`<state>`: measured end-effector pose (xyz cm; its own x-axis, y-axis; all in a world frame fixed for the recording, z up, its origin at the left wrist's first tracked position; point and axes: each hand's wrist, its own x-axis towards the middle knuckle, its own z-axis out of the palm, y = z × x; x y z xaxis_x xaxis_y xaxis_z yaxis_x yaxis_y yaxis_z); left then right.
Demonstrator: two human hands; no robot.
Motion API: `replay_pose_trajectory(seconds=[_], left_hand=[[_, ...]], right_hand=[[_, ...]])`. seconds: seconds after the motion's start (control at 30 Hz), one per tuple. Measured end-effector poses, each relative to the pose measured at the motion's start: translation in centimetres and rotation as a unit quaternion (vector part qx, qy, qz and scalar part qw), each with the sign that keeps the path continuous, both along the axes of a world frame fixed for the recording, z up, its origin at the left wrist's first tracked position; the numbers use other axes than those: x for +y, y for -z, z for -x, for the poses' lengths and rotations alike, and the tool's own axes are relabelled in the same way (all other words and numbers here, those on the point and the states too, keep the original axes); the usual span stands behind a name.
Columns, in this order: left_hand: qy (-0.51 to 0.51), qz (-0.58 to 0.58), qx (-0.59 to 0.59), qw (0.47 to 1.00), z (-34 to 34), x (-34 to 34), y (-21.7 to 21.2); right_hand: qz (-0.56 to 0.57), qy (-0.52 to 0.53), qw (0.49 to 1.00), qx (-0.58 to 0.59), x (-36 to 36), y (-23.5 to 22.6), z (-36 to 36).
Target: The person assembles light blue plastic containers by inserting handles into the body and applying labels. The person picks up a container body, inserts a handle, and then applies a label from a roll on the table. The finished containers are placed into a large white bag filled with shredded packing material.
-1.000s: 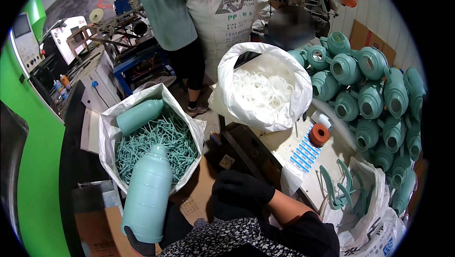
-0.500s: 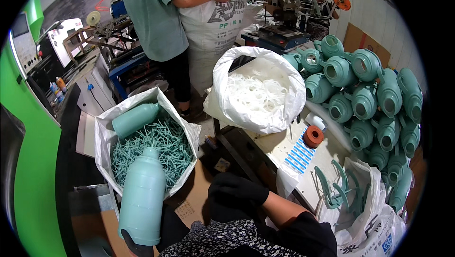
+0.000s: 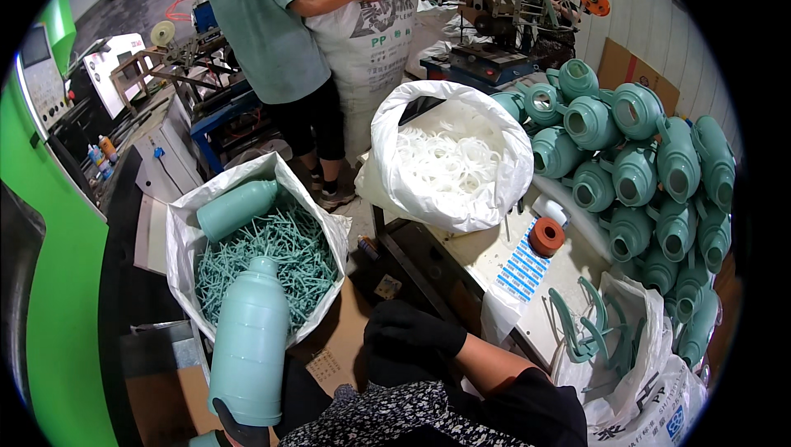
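Observation:
My left hand (image 3: pixel 241 429), in a black glove, grips the base of a pale green plastic flask shell (image 3: pixel 250 344). The shell's narrow neck points away from me, over the near rim of a white sack (image 3: pixel 186 289). Thin green plastic strips (image 3: pixel 272 262) fill that sack, and a second green flask shell (image 3: pixel 237 210) lies on top of them. Beside my left hand, a bit of another green thing (image 3: pixel 204 440) shows at the lower edge. My right hand (image 3: pixel 412 333), also black-gloved, rests on my dark-clothed leg; its fingers blend into the cloth.
White plastic rings (image 3: pixel 449 159) fill an open white sack (image 3: pixel 515 187) ahead. A red-brown tape roll (image 3: pixel 547 237) and blue-white label sheet (image 3: pixel 523 270) lie on the bench (image 3: pixel 474 253). Stacked flask shells (image 3: pixel 634 175) and curved green handles (image 3: pixel 589 323) are at right. A person (image 3: pixel 276 35) holds a big sack (image 3: pixel 371 60).
The person at the back has shifted left with the big sack, and more of their legs shows. A green edge has appeared beside my left hand. My hands have barely moved.

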<state>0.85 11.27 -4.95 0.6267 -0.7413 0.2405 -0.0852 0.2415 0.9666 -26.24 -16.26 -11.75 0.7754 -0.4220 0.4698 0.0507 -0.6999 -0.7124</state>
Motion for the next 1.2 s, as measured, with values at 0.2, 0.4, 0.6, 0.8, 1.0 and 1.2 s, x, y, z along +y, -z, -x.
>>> replay_pose_trajectory(seconds=[0.2,0.4,0.6,0.8,1.0,1.2], left_hand=[[-0.001,-0.003,-0.003,1.0,0.0,-0.1,0.0],[0.01,-0.002,0.014,1.0,-0.3,-0.4,0.0],[0.031,0.004,0.048,0.998,-0.8,-1.0,0.0],[0.04,-0.002,0.061,0.997,-1.0,-1.0,-0.3],[0.046,-0.003,0.072,0.996,-1.3,-0.7,0.7],[0.046,-0.008,0.067,0.997,-1.2,-0.9,0.4]], right_hand=[[0.026,0.006,1.0,-0.005,0.0,0.1,-0.2],[0.0,0.0,1.0,-0.008,-0.1,0.1,-0.2],[-0.027,-0.015,1.0,0.005,-0.2,-0.2,-0.1],[-0.011,-0.012,1.0,0.015,-0.3,0.4,-0.3],[0.024,-0.004,1.0,0.009,-0.5,1.0,-0.3],[0.054,0.021,0.998,-0.003,-0.2,1.4,-0.2]])
